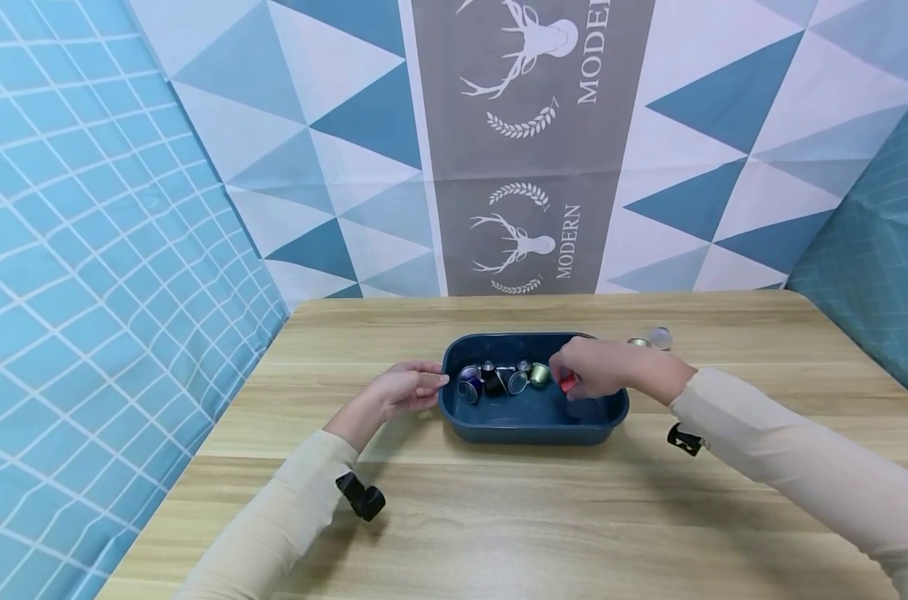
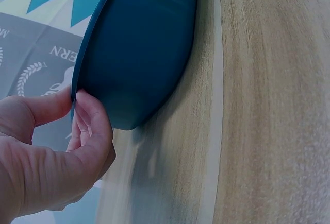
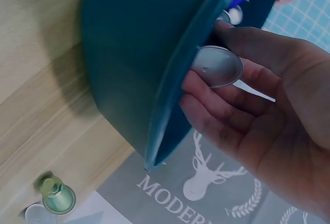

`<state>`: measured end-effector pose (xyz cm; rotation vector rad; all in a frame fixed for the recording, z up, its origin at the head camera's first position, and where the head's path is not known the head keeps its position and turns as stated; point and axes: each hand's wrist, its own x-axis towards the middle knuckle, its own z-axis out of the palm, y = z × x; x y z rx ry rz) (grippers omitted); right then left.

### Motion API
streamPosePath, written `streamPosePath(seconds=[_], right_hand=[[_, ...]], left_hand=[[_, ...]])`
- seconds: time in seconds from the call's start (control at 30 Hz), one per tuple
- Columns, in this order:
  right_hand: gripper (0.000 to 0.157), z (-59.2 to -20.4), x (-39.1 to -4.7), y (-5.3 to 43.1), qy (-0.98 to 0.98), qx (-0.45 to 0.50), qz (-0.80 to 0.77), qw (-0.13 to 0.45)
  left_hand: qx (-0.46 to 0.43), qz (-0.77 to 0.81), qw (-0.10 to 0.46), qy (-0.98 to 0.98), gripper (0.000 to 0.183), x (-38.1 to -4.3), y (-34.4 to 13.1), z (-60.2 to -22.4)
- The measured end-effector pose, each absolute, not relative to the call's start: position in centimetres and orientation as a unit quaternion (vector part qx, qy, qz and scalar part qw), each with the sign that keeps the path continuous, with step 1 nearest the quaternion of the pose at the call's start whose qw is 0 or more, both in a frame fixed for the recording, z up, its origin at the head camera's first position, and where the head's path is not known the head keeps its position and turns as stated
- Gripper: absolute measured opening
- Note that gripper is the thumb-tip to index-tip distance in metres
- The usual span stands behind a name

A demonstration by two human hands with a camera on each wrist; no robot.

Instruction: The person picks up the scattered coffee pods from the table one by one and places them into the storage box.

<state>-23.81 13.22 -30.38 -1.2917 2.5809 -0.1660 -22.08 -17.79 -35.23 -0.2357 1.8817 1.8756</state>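
A dark blue plastic tub [image 1: 532, 435] stands on the wooden table. My left hand [image 1: 401, 390] pinches its left rim between thumb and fingers, which the left wrist view shows closely. Over the right part of the tub, my right hand [image 1: 596, 365] holds a red coffee capsule [image 1: 569, 382]. The right wrist view shows this capsule's silver lid [image 3: 219, 67] facing the palm, while the fingers hide most of its body. Inside the tub, to the left, lie several capsules, among them a purple one [image 1: 470, 392] and a light green one [image 1: 540, 375].
Behind my right forearm, two more capsules sit on the table [image 1: 349, 333]: a green one [image 3: 58, 198] and one with a pale lid [image 1: 660, 337]. A patterned cloth [image 1: 364, 167] hangs along the table's back edge. Each sleeve carries a black device.
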Motion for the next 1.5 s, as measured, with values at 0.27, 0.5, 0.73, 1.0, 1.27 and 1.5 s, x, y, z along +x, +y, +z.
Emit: streamPosePath(seconds=[0.27,0.5,0.73,1.0,1.27,1.5], right_hand=[[0.011,-31.2,-23.9,12.7,0.888,-0.425,-0.018,0.173],[0.009,-31.5,-24.0,12.6,0.882,-0.434,0.004,0.182],[0.011,-31.1,-23.8,12.5,0.884,-0.428,0.013,0.187],[0.016,-30.6,-23.8,13.3,0.89,-0.421,-0.009,0.174],[0.02,-29.4,-23.7,15.0,0.898,-0.417,-0.04,0.135],[0.019,-28.8,-24.0,17.0,0.896,-0.424,-0.099,0.085]], left_hand=[[-0.085,0.683,0.234,0.687,0.031,-22.2,-17.9,-35.5],[-0.094,0.681,0.232,0.689,0.027,-22.4,-17.9,-35.5],[-0.092,0.685,0.234,0.684,0.023,-22.4,-17.8,-35.3],[-0.093,0.682,0.236,0.686,0.024,-22.3,-17.8,-35.2],[-0.097,0.679,0.232,0.69,0.025,-22.3,-17.9,-35.3],[-0.098,0.678,0.229,0.692,0.024,-22.2,-17.8,-35.2]])
